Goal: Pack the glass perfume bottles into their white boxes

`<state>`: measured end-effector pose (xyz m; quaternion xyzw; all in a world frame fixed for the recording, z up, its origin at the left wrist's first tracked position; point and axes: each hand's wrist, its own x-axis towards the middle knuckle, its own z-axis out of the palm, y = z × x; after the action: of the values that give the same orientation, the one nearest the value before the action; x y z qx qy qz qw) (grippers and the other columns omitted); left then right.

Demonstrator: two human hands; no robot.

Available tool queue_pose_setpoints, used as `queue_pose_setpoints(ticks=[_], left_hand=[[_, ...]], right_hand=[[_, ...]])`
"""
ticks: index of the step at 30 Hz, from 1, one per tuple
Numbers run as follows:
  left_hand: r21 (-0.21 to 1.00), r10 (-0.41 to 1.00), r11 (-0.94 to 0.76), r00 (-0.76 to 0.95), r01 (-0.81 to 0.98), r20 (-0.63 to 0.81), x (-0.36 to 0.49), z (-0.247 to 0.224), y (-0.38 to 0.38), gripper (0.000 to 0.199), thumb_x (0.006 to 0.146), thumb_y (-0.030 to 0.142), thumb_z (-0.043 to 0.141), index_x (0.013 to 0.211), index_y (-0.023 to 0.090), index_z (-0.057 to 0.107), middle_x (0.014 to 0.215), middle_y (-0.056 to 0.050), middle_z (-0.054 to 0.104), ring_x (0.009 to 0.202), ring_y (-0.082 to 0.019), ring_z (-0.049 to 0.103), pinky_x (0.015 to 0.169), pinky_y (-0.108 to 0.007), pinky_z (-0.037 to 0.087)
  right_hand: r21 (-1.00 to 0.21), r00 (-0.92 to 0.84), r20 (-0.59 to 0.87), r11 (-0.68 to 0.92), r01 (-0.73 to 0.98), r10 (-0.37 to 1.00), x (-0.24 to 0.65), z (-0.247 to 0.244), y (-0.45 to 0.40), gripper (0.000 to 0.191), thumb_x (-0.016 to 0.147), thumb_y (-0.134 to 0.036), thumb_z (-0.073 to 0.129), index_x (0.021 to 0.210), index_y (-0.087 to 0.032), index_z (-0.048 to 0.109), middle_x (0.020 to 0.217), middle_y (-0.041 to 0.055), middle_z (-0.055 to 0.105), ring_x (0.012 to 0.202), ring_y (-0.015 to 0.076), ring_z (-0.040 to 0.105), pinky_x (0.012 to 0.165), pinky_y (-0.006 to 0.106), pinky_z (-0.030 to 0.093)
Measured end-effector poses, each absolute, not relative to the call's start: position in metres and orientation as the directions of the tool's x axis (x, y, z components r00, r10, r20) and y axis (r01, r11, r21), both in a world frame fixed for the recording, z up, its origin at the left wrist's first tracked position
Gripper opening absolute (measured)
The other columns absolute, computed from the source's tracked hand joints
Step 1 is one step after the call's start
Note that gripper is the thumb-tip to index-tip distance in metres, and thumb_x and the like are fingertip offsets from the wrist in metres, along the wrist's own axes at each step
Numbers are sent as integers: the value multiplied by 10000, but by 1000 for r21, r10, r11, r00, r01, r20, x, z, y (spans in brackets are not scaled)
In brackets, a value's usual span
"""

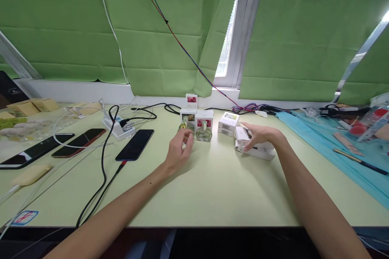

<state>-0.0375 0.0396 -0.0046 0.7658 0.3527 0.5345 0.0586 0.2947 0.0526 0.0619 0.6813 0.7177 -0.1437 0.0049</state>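
Note:
My left hand (180, 150) is closed around a small glass perfume bottle (184, 124), its fingers hiding much of the glass. Just right of it a second perfume bottle (204, 132) stands upright on the table. Behind the bottles are white boxes with pictures on them: one with a dark picture (189, 113) and one with a red picture (204, 114). My right hand (258, 134) grips a small white box (241, 134) between thumb and fingers, on top of a flat white box (257, 152). Left of that are two stacked white boxes (228, 120).
Phones (135, 145) and a power strip (118, 128) with tangled cables lie at left. A black cable (103, 170) runs to the front edge. A blue cloth (328, 141) with a pen (360, 162) covers the right side. Green curtains (170, 56) hang behind.

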Motion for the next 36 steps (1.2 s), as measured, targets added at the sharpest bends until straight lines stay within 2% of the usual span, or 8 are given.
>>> queue_pose_setpoints(ticks=[3,8,14,18,21,26,32,36], left_hand=[[483,614,-739,177,470,769,-37,-6,40,190,1019,331,455,1033,190,582,878,-24,653,718,-135,620,673,-276,559],[513,645,-723,187,463,741,-36,-6,40,220,1024,360,438,1042,191,577,861,-30,664,738,-145,631,689,-288,564],[521,653,-720,195,459,732,-36,-4,39,224,1023,362,439,1029,191,583,822,-20,651,704,-140,618,642,-270,538],[527,661,-716,200,458,723,-36,-4,39,225,1025,368,439,1014,195,582,814,-12,639,695,-135,610,630,-259,523],[533,667,-711,202,458,717,-36,-5,39,225,1029,373,439,1007,199,581,814,-9,634,696,-135,605,633,-257,519],[533,664,-719,215,445,716,-37,-6,39,232,1034,373,432,982,198,576,798,-3,615,683,-130,579,635,-253,517],[545,680,-707,222,450,699,-37,-6,38,236,1036,369,431,976,196,581,776,0,605,658,-123,561,588,-238,486],[553,687,-703,226,447,691,-37,-6,38,256,1036,380,423,965,197,588,761,-3,598,640,-124,553,528,-226,450]], right_hand=[[-212,-40,-327,-32,977,944,294,64,48,1276,532,-431,910,1610,-252,251,1536,156,483,1352,404,501,1041,465,468],[-161,-36,-277,-9,987,960,285,60,43,1025,593,-335,858,1507,-277,398,1358,120,568,1265,371,526,943,418,482],[-118,-87,-266,58,991,960,277,57,41,768,619,-274,801,1333,-228,521,1194,108,609,1133,340,569,847,379,468],[-146,-109,-251,74,987,962,270,55,41,812,600,-265,803,1357,-235,510,1223,118,614,1127,356,574,821,384,468],[-180,-145,-226,105,978,963,262,55,40,887,590,-256,812,1413,-254,479,1305,118,593,1183,367,557,871,395,471],[-200,-203,-192,164,966,960,244,57,39,878,619,-250,803,1431,-257,469,1389,122,555,1255,364,519,921,405,464],[-128,-294,-101,280,951,950,228,57,44,796,629,-237,793,1372,-228,507,1201,115,618,1118,335,573,931,398,436],[-84,-289,-44,284,955,956,223,54,47,791,650,-248,785,1384,-204,495,1195,127,604,1122,329,562,947,394,416]])
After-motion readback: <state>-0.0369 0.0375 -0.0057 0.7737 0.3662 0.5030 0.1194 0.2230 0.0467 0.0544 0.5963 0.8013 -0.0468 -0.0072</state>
